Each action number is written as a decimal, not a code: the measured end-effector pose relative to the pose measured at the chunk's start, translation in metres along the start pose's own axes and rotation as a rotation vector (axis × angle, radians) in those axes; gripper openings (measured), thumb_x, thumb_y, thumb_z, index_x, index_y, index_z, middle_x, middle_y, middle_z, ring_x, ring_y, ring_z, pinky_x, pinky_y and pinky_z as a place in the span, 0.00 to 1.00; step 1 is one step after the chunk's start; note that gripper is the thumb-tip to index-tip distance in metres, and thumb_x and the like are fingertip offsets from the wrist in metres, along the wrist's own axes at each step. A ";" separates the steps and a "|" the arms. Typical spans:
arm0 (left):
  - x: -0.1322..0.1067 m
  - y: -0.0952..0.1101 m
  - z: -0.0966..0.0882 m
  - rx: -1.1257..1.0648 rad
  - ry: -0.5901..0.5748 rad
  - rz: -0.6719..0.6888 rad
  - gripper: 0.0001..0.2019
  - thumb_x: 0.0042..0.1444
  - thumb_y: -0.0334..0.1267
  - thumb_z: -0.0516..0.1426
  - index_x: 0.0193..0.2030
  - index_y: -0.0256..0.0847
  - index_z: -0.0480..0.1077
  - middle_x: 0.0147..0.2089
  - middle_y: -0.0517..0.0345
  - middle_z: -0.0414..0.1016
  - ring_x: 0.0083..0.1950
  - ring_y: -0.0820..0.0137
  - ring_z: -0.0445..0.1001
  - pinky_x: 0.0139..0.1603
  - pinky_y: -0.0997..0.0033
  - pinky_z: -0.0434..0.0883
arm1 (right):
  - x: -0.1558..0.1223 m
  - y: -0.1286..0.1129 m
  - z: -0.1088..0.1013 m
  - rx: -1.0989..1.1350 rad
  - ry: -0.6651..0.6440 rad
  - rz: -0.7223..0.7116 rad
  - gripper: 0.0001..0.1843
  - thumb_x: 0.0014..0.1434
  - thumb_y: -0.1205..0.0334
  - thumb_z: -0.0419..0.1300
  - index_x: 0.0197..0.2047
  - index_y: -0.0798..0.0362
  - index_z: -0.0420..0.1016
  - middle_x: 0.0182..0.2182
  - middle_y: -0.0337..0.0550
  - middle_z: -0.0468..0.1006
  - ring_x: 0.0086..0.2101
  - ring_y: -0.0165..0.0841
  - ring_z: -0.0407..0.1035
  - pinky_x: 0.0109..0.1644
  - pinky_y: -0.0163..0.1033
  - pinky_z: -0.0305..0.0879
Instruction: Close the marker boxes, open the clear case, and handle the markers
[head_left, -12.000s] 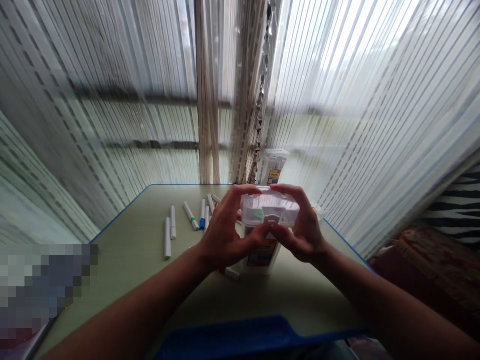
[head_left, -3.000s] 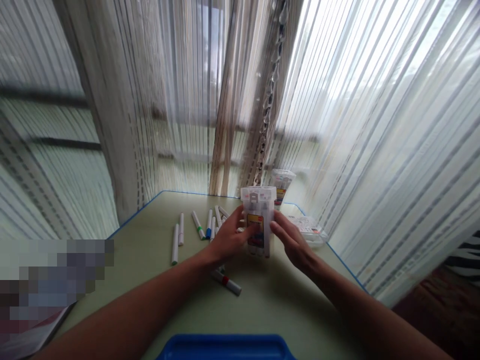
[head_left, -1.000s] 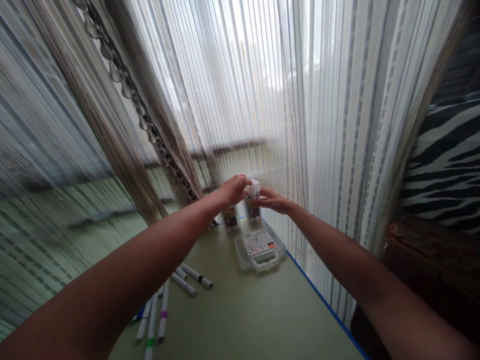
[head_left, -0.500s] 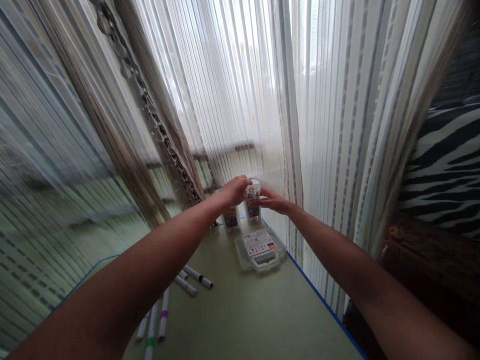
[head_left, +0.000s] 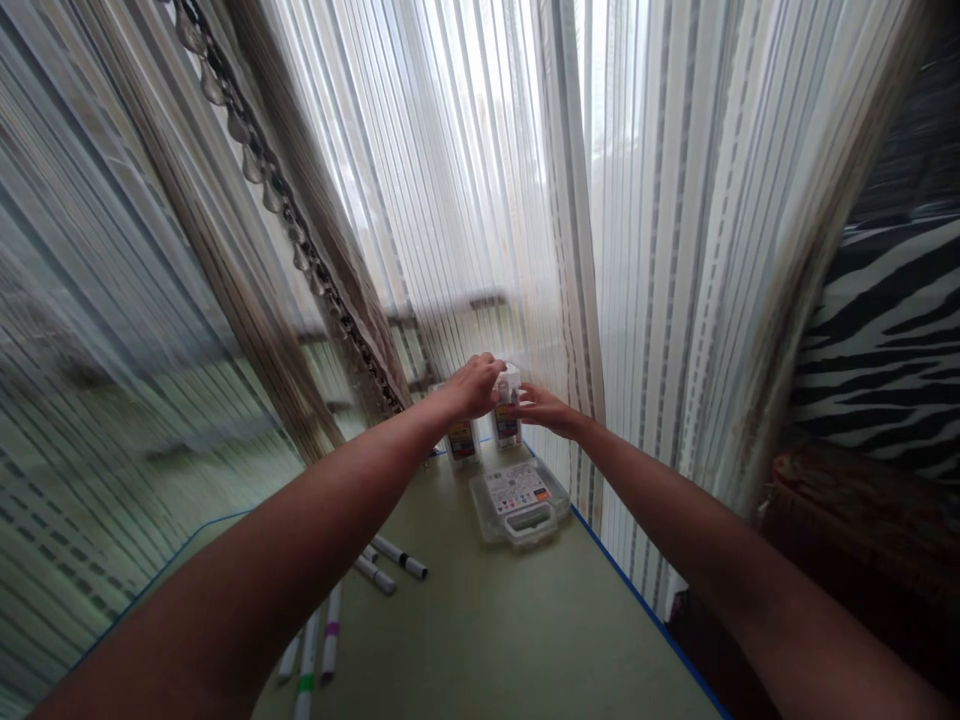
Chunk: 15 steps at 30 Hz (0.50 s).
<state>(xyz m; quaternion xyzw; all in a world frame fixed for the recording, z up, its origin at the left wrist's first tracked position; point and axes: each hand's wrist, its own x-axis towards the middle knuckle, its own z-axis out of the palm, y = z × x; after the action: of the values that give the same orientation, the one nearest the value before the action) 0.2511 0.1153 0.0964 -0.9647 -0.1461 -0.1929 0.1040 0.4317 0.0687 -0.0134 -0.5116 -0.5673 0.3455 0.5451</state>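
A tall clear plastic marker box (head_left: 508, 420) with a coloured label stands at the far corner of the table, by the curtain. My left hand (head_left: 477, 384) is curled over its top and left side. My right hand (head_left: 541, 408) presses against its right side with fingers together. A second, like box (head_left: 462, 440) stands just left of it, partly behind my left wrist. Both my arms are stretched far forward.
A flat clear case (head_left: 519, 499) with a handle lies on the pale green table (head_left: 510, 620) in front of the boxes. Several white markers (head_left: 401, 558) lie at the left. Sheer striped curtains (head_left: 660, 250) hang close behind and to the right. The table's blue edge (head_left: 637, 600) runs along the right.
Twelve seconds ago both hands pressed the lid on the box near me; three seconds ago they held it mid-table. Now it stands at the far corner beside the other box. Since half a second ago, hardly any motion.
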 end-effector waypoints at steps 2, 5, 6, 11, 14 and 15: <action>-0.002 0.001 -0.008 0.007 0.012 -0.011 0.20 0.53 0.31 0.55 0.55 0.35 0.67 0.53 0.43 0.68 0.56 0.57 0.67 0.52 0.60 0.68 | -0.005 -0.001 0.000 -0.055 0.045 0.033 0.38 0.47 0.50 0.70 0.59 0.49 0.63 0.51 0.53 0.72 0.49 0.43 0.69 0.50 0.50 0.67; -0.006 0.000 -0.026 0.018 0.024 -0.033 0.22 0.54 0.33 0.56 0.57 0.36 0.65 0.55 0.42 0.66 0.55 0.56 0.67 0.51 0.59 0.69 | -0.014 -0.005 -0.002 -0.163 0.099 0.093 0.42 0.48 0.48 0.68 0.62 0.54 0.58 0.54 0.60 0.68 0.49 0.45 0.69 0.49 0.50 0.69; -0.009 -0.002 -0.033 0.023 0.026 -0.037 0.22 0.54 0.34 0.56 0.57 0.36 0.65 0.55 0.42 0.66 0.55 0.57 0.67 0.51 0.59 0.69 | -0.018 -0.007 -0.003 -0.203 0.107 0.113 0.43 0.49 0.47 0.68 0.62 0.55 0.58 0.54 0.62 0.68 0.49 0.46 0.69 0.48 0.50 0.69; -0.032 -0.006 -0.076 0.054 0.033 -0.043 0.20 0.54 0.34 0.56 0.55 0.38 0.67 0.51 0.46 0.68 0.52 0.60 0.69 0.50 0.61 0.69 | -0.043 -0.025 -0.002 -0.425 0.069 0.164 0.42 0.46 0.47 0.70 0.60 0.57 0.63 0.51 0.62 0.72 0.47 0.47 0.71 0.49 0.53 0.69; -0.057 -0.001 -0.100 0.063 0.037 -0.039 0.19 0.54 0.35 0.56 0.53 0.39 0.68 0.50 0.47 0.69 0.50 0.61 0.71 0.50 0.61 0.69 | -0.065 -0.040 0.009 -0.543 -0.027 0.149 0.45 0.42 0.46 0.71 0.60 0.56 0.65 0.52 0.60 0.72 0.49 0.48 0.70 0.52 0.53 0.67; -0.067 0.002 -0.106 0.064 0.037 -0.035 0.18 0.54 0.36 0.56 0.53 0.39 0.68 0.50 0.47 0.69 0.50 0.61 0.71 0.50 0.61 0.70 | -0.073 -0.045 0.015 -0.581 -0.064 0.135 0.47 0.40 0.46 0.72 0.60 0.55 0.66 0.53 0.59 0.72 0.50 0.49 0.69 0.53 0.54 0.66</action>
<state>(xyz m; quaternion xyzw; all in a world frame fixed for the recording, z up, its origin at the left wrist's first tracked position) 0.1562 0.0699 0.1650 -0.9545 -0.1672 -0.2075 0.1339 0.3996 -0.0098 0.0071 -0.6715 -0.6240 0.2203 0.3333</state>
